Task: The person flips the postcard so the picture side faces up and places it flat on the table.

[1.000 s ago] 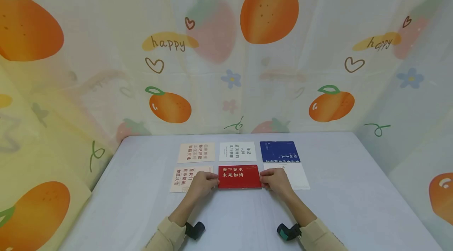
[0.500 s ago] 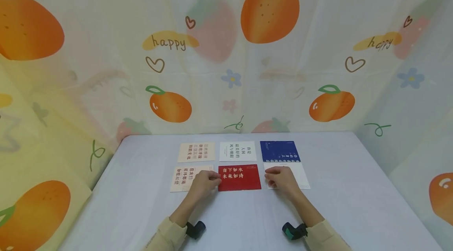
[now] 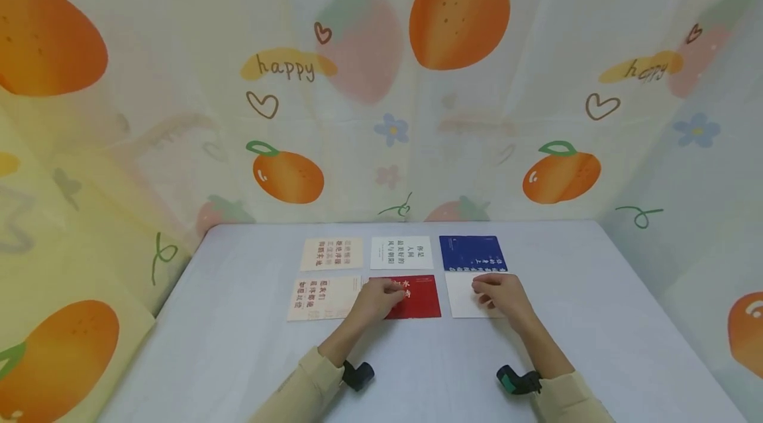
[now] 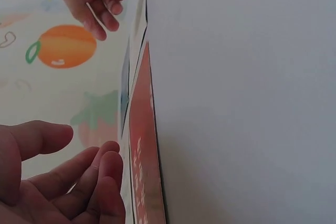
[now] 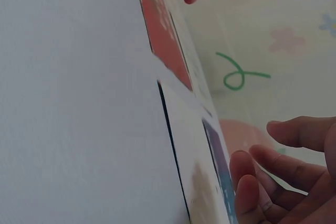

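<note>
My left hand hovers over the left part of a red card with pale lettering, hiding some of its characters. In the left wrist view its thumb stands apart from the loosely bent fingers, with nothing between them. The red card lies flat at the middle of the front row. To its right is a white card, partly covered by my right hand. The right wrist view shows that hand's thumb and relaxed fingers raised above the white card, holding nothing.
Behind lie a cream card, a white lettered card and a dark blue card whose front edge meets the white card. Another cream card is at front left. A fruit-patterned curtain rises behind the white-covered table.
Both hands have let go of the red card, which now lies flat. My right hand has drawn away to the right, and my left hand has shifted right over the card.
</note>
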Demonstrator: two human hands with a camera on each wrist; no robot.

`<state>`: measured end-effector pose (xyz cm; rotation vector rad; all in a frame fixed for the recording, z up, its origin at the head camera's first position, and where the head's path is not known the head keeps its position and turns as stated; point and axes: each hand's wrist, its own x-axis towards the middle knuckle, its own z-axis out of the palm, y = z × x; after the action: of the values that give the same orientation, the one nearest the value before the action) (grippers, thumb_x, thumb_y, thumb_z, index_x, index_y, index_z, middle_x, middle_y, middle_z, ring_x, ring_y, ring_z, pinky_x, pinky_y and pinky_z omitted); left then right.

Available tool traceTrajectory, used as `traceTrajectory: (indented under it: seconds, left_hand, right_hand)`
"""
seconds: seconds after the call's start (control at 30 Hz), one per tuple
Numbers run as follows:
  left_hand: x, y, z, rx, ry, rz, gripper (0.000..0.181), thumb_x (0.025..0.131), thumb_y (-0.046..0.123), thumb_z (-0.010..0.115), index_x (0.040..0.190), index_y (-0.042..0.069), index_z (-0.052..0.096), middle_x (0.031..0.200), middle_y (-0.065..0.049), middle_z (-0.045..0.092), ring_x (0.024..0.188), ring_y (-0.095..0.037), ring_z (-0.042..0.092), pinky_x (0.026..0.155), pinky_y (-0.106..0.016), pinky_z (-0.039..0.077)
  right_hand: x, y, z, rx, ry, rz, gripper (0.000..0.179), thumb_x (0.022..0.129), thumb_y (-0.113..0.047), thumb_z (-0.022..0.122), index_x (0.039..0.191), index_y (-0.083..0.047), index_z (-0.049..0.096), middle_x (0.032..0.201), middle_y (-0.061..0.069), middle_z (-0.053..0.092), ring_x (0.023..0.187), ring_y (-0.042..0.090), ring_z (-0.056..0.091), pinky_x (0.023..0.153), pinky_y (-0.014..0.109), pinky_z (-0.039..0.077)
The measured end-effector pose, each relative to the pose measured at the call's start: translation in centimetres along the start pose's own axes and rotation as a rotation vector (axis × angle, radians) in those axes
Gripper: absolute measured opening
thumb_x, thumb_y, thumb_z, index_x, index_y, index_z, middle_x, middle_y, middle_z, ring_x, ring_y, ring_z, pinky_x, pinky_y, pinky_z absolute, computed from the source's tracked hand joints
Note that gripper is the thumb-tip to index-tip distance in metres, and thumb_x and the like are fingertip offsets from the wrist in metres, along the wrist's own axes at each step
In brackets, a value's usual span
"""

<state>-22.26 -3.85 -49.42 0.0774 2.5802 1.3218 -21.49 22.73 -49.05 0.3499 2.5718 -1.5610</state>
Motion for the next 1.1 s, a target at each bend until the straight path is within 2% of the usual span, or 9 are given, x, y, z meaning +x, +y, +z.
traceTrajectory:
  seconds: [0.23, 0.5, 0.63, 0.83, 1.1]
  left_hand:
    - [0.4, 1.3, 1.7, -0.043, -0.046, 0.032, 0.032, 0.088, 0.021, 0.069, 0.116, 0.005, 0.07, 0.111, -0.012, 0.067, 0.094, -0.02, 0.058, 0.072, -0.034, 0.056]
    - [0.9, 3.1, 3.8, -0.027, -0.077, 0.037, 0.029, 0.088, 0.021, 0.069, 0.112, 0.005, 0.072, 0.102, -0.006, 0.071, 0.082, -0.014, 0.059, 0.069, -0.028, 0.054]
    - [1.2, 4.1, 4.7, -0.034, -0.1, 0.018, 0.027, 0.088, 0.021, 0.069, 0.109, 0.006, 0.073, 0.095, -0.004, 0.071, 0.075, -0.012, 0.059, 0.067, -0.026, 0.052]
    - [1.6, 5.3, 5.4, -0.007, -0.121, -0.036, 0.026, 0.087, 0.024, 0.07, 0.106, 0.006, 0.074, 0.092, -0.002, 0.07, 0.077, -0.012, 0.057, 0.07, -0.028, 0.052]
    - [1.9, 6.1, 5.9, 0.026, -0.114, -0.135, 0.028, 0.085, 0.026, 0.072, 0.102, 0.004, 0.071, 0.09, -0.005, 0.064, 0.081, -0.017, 0.055, 0.073, -0.034, 0.052]
  right_hand:
    - [0.3, 0.7, -2.7, -0.052, -0.011, 0.031, 0.034, 0.094, -0.021, 0.061, 0.111, 0.008, 0.065, 0.096, 0.018, 0.071, 0.073, 0.016, 0.063, 0.064, 0.026, 0.051]
    - [0.4, 1.0, -5.5, -0.14, -0.007, 0.053, 0.042, 0.094, -0.023, 0.06, 0.117, 0.012, 0.061, 0.1, 0.023, 0.069, 0.078, 0.019, 0.064, 0.065, 0.027, 0.051]
    - [0.2, 1.1, -6.2, -0.181, -0.007, 0.074, 0.044, 0.094, -0.024, 0.06, 0.117, 0.014, 0.06, 0.095, 0.021, 0.068, 0.078, 0.02, 0.061, 0.065, 0.028, 0.051]
    - [0.2, 1.3, -6.4, -0.234, -0.017, 0.111, 0.047, 0.094, -0.026, 0.059, 0.118, 0.014, 0.059, 0.085, 0.014, 0.064, 0.073, 0.019, 0.056, 0.061, 0.028, 0.046]
    - [0.0, 1.0, -6.1, -0.307, -0.023, 0.111, 0.046, 0.094, -0.026, 0.058, 0.119, 0.014, 0.057, 0.092, 0.02, 0.064, 0.075, 0.021, 0.056, 0.061, 0.028, 0.045]
